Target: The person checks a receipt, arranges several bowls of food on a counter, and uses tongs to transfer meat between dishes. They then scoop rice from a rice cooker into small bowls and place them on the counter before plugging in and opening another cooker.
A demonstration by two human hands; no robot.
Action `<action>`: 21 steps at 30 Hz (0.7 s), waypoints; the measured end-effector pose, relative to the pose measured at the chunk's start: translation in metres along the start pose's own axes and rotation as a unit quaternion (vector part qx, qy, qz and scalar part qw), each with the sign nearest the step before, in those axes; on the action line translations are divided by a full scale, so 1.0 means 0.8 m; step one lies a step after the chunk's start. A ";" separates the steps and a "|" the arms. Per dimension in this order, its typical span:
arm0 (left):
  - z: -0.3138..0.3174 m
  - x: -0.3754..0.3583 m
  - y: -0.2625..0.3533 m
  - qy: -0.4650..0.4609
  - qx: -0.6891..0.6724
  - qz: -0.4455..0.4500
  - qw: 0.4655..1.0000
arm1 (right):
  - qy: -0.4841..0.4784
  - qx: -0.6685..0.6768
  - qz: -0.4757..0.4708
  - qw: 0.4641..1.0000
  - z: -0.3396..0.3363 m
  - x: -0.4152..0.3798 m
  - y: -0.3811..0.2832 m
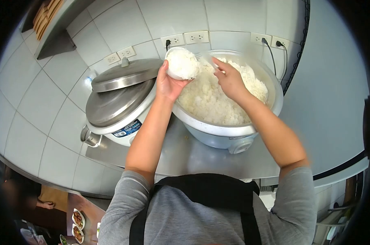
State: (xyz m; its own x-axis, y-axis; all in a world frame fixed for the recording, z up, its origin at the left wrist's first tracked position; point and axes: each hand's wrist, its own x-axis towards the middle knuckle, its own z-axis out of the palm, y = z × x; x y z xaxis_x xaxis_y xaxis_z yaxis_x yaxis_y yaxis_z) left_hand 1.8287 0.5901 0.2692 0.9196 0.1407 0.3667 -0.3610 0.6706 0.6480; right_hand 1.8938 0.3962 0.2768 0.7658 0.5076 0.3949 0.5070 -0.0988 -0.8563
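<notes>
My left hand [170, 85] is wrapped round a small white bowl [172, 75], held tilted beside the big cooker's rim. White rice [185, 64] is heaped in the bowl. Over the large open rice cooker [227, 130], my right hand [230, 81] is closed on a pale rice paddle [210, 61], which is blurred and partly hidden by the fingers. Cooked rice [217, 104] fills the cooker, piled higher at the back right.
A second rice cooker [121, 108] stands at the left, with a loose metal lid [125, 74] on top. A metal cup [88, 136] hangs at its side. Wall sockets [196, 37] and cords run behind the steel counter [181, 157]. Filled dishes [78, 219] and another person's hand [46, 204] are at lower left.
</notes>
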 end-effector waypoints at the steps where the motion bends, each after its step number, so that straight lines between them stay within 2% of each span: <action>1: 0.007 0.000 -0.003 0.025 0.024 0.044 0.998 | -0.007 0.143 0.132 0.981 0.007 -0.002 0.000; 4: 0.017 0.005 -0.013 0.075 0.112 0.149 0.980 | -0.064 0.310 0.211 0.925 0.049 -0.028 -0.013; 5: 0.010 0.008 -0.017 0.076 0.152 0.169 0.971 | -0.084 0.372 0.174 0.908 0.051 -0.031 -0.023; 6: 0.012 0.006 -0.018 0.079 0.192 0.187 0.960 | -0.078 0.361 0.176 0.912 0.052 -0.031 -0.028; 7: 0.017 0.000 -0.019 0.089 0.150 0.186 0.967 | -0.073 0.352 0.178 0.916 0.055 -0.028 -0.032; 11: 0.002 -0.003 -0.019 0.075 0.226 0.187 0.953 | -0.080 0.290 0.176 0.937 0.065 -0.022 -0.037; 14: 0.006 -0.010 -0.003 0.101 0.189 0.132 0.968 | -0.164 0.164 0.144 0.962 0.052 -0.001 -0.017; 17: 0.004 -0.020 0.009 0.123 0.086 0.097 0.984 | -0.119 -0.068 -0.010 0.991 0.017 0.017 -0.023; 20: -0.011 -0.018 0.006 0.101 0.131 0.110 0.980 | -0.093 -0.291 -0.172 0.937 0.024 0.018 -0.026; 21: -0.009 -0.020 0.005 0.112 0.128 0.107 0.980 | -0.088 -0.299 -0.178 0.934 0.025 0.018 -0.026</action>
State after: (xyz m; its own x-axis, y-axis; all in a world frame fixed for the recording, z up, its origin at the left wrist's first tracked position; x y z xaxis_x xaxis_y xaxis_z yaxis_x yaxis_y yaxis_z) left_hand 1.8134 0.5957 0.2614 0.8193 0.4342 0.3745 -0.5495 0.4080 0.7291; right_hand 1.8867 0.4226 0.2936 0.4575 0.7262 0.5132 0.8869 -0.3307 -0.3226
